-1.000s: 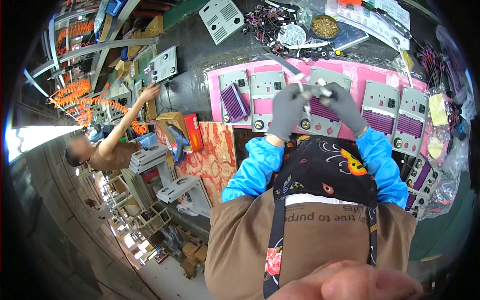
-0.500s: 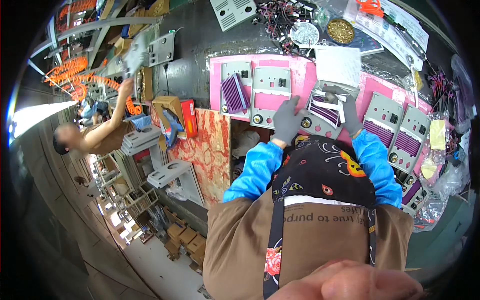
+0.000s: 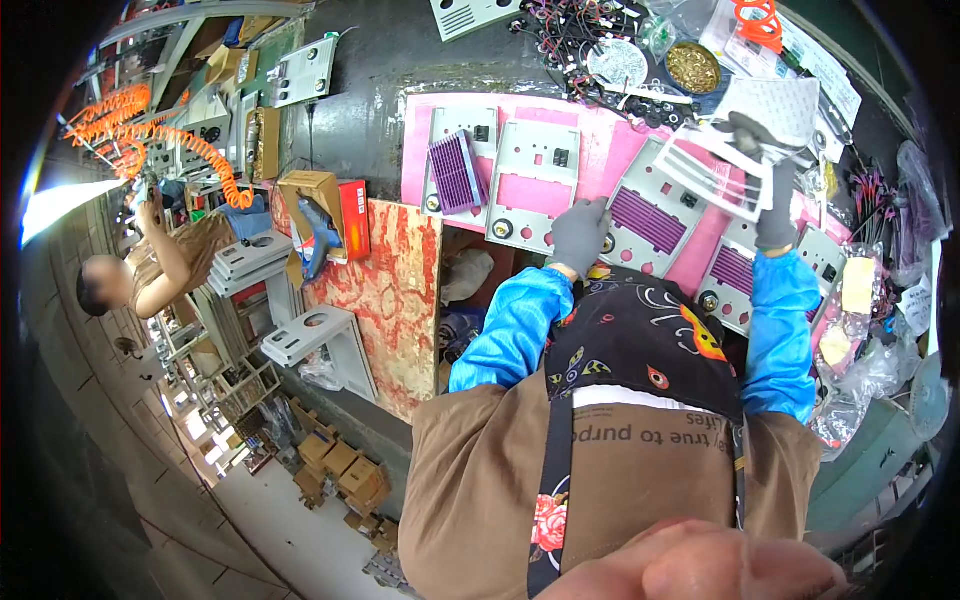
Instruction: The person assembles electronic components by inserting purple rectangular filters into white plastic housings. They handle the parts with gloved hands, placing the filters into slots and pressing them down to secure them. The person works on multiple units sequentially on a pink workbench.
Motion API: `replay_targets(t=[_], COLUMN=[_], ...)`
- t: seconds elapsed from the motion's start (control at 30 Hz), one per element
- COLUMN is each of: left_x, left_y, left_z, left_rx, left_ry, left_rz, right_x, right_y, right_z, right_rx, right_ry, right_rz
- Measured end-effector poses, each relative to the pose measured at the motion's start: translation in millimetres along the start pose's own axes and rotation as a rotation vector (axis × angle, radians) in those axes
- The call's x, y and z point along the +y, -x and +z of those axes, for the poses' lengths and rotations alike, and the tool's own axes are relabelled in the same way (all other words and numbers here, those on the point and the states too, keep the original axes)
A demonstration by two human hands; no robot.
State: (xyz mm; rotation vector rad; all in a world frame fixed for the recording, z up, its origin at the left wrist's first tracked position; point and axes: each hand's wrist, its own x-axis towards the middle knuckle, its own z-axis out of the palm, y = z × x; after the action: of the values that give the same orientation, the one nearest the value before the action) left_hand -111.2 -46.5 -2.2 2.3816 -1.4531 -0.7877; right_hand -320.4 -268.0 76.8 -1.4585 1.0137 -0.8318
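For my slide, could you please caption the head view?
Gloved right hand holds slotted white sheet over grey panels.

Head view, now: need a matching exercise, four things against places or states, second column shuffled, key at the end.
Things:
1. left hand
2. right hand
3. tilted purple grille
4. gold-coloured pieces

Places or states:
A. lying askew on the leftmost panel
B. at the left edge of a grey panel
C. heaped just right of the silver-coloured pieces
D. holding a slotted white sheet

Pairs: 1-B, 2-D, 3-A, 4-C
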Motion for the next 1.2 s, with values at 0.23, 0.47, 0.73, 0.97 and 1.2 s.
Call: replay_targets(t=[0.23,0.47,0.73,0.97,1.2], left_x=[-3.5,-4.7,7.4,19.4,4.2], left_y=[-1.0,-9.2,-9.9,-6.7,17.7], left_z=[1.5,9.0,2.7,24.1,-20.0], left_rx=[-0.015,0.056,0.036,-0.04,0.015], left_ry=[-0.011,-0.08,0.09,0.203,0.214], left_rz=[0.02,0.118,0.041,-0.012,0.081], right_x=[-5.5,71.8,63.0,31.6,43.0], right_y=[-61.3,-119.2,-128.8,-111.8,-113.0], right_z=[-53.5,-47.8,-72.0,-90.3,-92.2], right_rx=[0.036,-0.215,-0.03,-0.531,-0.166], right_ry=[0.882,1.306,1.534,1.068,1.669], right_rz=[0.037,0.184,0.289,0.243,0.165])
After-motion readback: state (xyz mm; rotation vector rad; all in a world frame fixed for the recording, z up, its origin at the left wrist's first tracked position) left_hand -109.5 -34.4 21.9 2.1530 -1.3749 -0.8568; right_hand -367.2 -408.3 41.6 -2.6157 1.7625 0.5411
